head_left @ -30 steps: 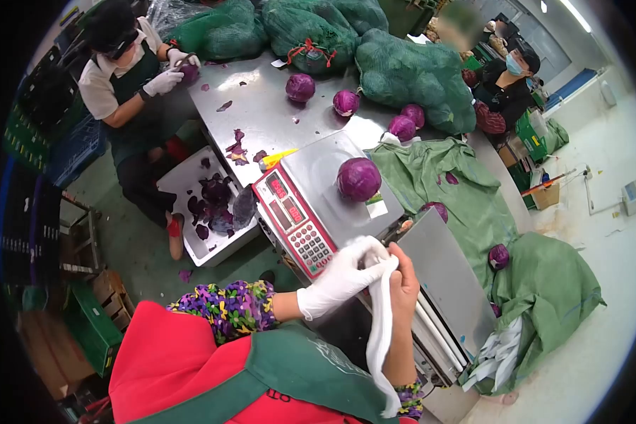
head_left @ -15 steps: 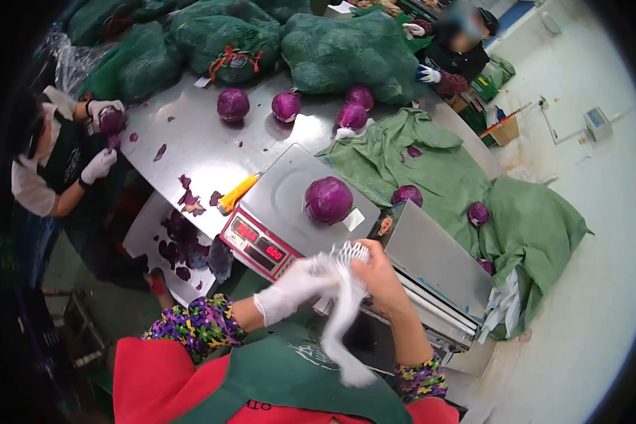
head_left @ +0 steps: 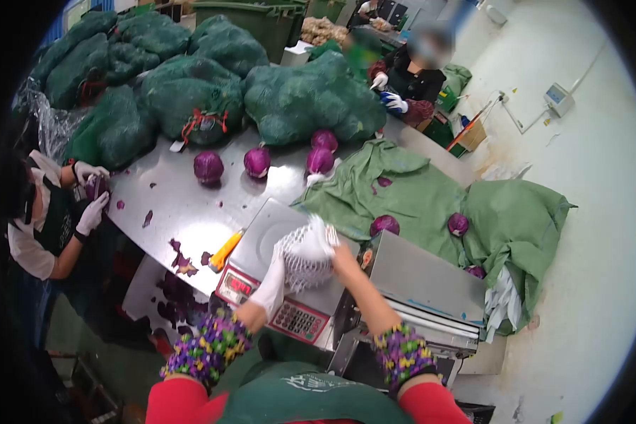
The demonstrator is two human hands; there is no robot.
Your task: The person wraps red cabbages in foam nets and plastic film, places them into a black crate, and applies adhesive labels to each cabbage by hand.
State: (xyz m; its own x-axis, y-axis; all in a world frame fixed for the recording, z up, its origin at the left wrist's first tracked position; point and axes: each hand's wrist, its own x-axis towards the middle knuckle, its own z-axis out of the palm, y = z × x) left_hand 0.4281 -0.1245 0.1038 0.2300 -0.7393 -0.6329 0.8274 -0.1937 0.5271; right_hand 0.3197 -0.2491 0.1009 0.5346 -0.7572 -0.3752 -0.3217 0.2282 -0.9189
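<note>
A stretched white mesh net (head_left: 307, 263) is bunched over the metal plate of the scale (head_left: 256, 230). My left hand (head_left: 272, 283), in a white glove, is against the net's left side, its fingers blending into the white mesh. On the other side my bare right hand (head_left: 342, 260) grips the net's edge. No purple shows through the mesh, and whatever is under it is hidden. Beside the scale's left edge lies a yellow-handled tool (head_left: 226, 250). The red-framed keypad (head_left: 297, 318) is visible below my hands.
Purple cabbages (head_left: 208, 167) stand on the steel table (head_left: 166, 205) before large green net sacks (head_left: 311, 99). A boxy metal machine (head_left: 427, 275) and green cloth (head_left: 417, 184) are at right. A person at left holds a cabbage (head_left: 96, 186); another person (head_left: 417, 81) stands behind.
Both hands have moved forward over the scale, and the net has spread wide between them. The cabbage seen on the scale is now out of sight. The view has tilted up.
</note>
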